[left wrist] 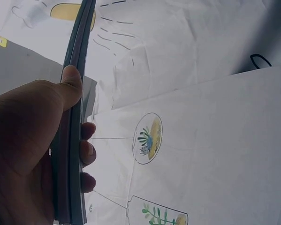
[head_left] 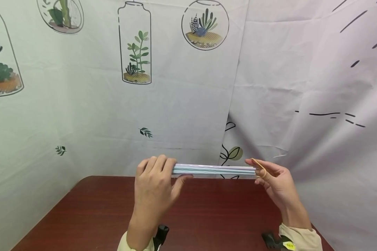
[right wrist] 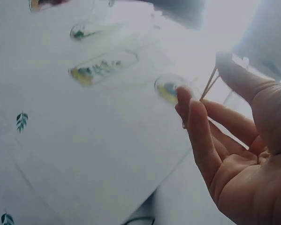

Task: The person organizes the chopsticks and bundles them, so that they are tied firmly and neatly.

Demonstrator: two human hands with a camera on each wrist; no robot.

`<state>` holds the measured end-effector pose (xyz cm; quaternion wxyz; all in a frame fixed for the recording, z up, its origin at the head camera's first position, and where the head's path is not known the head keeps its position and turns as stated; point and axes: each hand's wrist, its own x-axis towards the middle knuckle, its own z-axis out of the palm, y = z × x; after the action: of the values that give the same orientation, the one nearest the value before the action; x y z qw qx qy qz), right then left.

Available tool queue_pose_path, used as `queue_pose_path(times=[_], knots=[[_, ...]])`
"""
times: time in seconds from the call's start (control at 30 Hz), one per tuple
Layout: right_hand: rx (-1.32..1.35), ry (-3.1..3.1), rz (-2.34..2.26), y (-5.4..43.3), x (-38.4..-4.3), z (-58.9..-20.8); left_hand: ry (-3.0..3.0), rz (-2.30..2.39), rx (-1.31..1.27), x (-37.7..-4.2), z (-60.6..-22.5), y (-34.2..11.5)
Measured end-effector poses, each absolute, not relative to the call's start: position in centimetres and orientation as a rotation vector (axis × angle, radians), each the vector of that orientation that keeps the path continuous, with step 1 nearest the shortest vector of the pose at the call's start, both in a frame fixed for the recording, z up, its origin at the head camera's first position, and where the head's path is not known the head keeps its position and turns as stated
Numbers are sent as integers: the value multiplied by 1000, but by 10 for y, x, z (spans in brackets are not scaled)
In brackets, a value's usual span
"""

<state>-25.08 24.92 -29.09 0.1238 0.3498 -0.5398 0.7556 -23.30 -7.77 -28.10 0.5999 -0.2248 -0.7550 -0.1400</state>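
Over the table's far edge: layered pastel bundle (head_left: 213,169), seen edge-on in lavender, teal and pale blue, near level, in the grip of one hand. Clock positions below take this bundle as the centre of the dial, head view.

Left hand (head_left: 154,184): at 9 o'clock, gripping the bundle's end; fingers lie over the top, thumb reaches along beneath. Left wrist view agrees, with thumb on one side and fingertips on the other.

Right hand (head_left: 278,183): at 3 o'clock, by the bundle's other end; thumb and fingers stand spread apart.

Orange-tan band (head_left: 259,165): at 3 o'clock, stretched between the right thumb and fingers (both strands show in the right wrist view). Whether it touches the bundle, cannot tell.

Table (head_left: 201,212): at 6 o'clock, dark reddish-brown, rounded at its far left corner.

Sleeves: cream; left cuff (head_left: 125,243) at 8 o'clock, right cuff (head_left: 303,238) at 4 o'clock. Black gear shows at both wrists.

Backdrop cloth (head_left: 182,111): pale, creased, hung behind the table; printed tall jar (head_left: 136,45) at 11 o'clock, round bowl print (head_left: 205,28) at 12, leaf sprig (head_left: 146,132) at 10.
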Motion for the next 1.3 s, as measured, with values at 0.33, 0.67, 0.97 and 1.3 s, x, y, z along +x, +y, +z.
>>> queue_pose_path(times=[0.33, 0.67, 0.97, 1.3], knots=[[1308, -1564, 1890, 228, -228, -282, -1762, -318, -523, -233, -281, -76], [1115, -1704, 1776, 217, -217, -280, -1761, -329, -535, -233, -281, -78], [1120, -1539, 1739, 213, -210, -277, -1766, -321, -531, -232, -280, -78], [1016, -1575, 1341, 190, -202, -276, -1778, -292, -585, -233, -282, -72]])
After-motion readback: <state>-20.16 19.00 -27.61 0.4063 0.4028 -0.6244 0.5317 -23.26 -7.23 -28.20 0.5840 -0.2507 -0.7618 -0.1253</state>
